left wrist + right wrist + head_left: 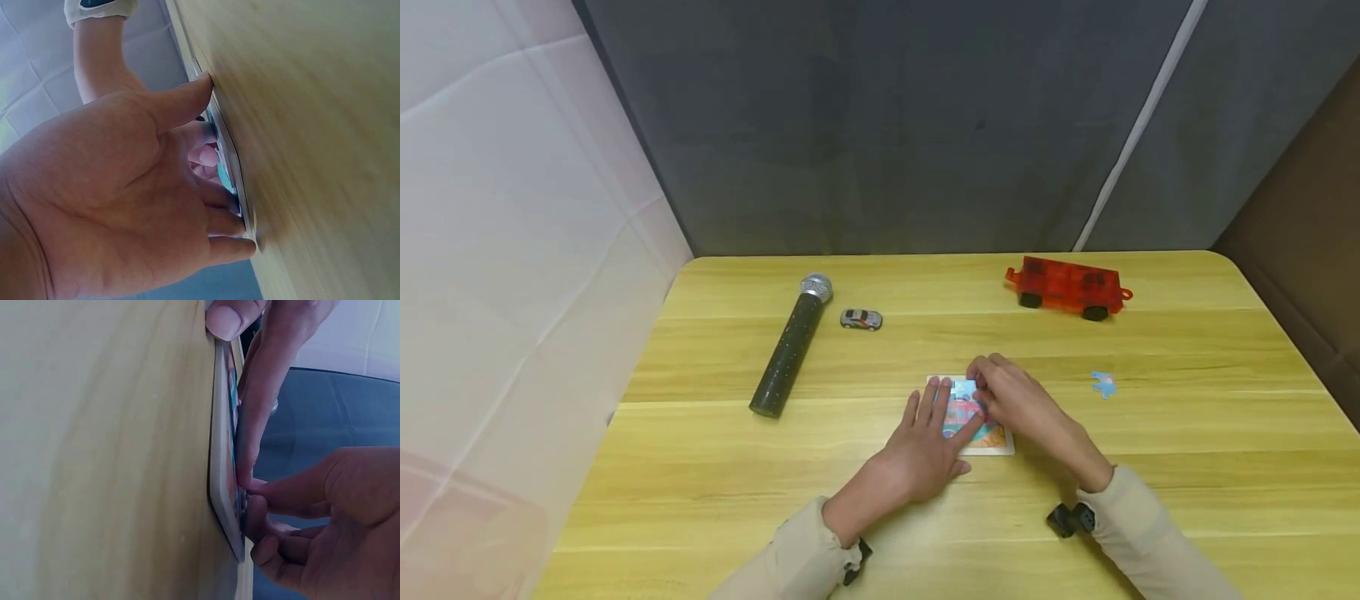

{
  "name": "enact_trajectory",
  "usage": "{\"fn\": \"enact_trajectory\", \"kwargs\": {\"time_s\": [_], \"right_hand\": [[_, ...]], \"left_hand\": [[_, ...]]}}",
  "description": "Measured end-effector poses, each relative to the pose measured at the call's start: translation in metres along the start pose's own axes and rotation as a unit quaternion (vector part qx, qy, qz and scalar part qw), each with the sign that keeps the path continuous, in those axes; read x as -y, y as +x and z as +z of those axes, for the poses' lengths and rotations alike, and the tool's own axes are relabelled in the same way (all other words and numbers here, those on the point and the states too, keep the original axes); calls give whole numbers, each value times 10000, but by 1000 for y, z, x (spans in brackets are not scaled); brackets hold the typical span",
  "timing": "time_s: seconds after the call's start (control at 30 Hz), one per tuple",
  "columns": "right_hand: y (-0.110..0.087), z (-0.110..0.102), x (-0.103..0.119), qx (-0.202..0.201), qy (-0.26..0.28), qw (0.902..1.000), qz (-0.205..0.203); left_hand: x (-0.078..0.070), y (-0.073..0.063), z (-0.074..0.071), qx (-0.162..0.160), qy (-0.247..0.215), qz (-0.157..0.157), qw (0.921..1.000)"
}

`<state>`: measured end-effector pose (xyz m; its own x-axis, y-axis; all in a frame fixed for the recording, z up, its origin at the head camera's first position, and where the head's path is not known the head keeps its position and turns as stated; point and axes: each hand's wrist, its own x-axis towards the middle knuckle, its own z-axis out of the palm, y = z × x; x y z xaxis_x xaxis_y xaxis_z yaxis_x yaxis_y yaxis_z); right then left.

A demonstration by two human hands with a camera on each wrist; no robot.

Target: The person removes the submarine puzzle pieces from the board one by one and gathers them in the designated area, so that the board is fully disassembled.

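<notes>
A small jigsaw puzzle (964, 408) with a colourful picture in a white-edged tray lies flat on the table. My left hand (927, 454) rests over its left side with fingers spread and straight; the fingertips press on the picture and the thumb is at the near edge. At the upper right corner, my right hand (1018, 404) has thumb and curled fingers pinched together, right at the picture's surface. Between those fingertips sits a puzzle piece (244, 501), mostly hidden by them. Another loose blue puzzle piece (1103, 384) lies on the table to the right.
Left of the puzzle lies a black microphone (790, 350) with a silver head, beside a small toy car (861, 319). A translucent red toy wagon (1067, 286) stands at the back right. Behind the wooden table (700, 492) rises a dark grey panel (865, 125).
</notes>
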<state>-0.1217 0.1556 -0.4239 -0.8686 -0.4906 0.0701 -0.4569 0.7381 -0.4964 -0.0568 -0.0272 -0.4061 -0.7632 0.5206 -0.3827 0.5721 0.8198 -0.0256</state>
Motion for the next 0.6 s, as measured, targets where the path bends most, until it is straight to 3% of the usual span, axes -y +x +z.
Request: {"fn": "enact_trajectory", "kwargs": {"time_s": [0.4,0.6], "right_hand": [[-1,2,-10,-172,203,9996,80],[1,-7,-4,84,334,9984,440]], "left_hand": [[-1,1,2,42,-117,-13,9999],[0,1,2,37,-360,-16,9993]]}}
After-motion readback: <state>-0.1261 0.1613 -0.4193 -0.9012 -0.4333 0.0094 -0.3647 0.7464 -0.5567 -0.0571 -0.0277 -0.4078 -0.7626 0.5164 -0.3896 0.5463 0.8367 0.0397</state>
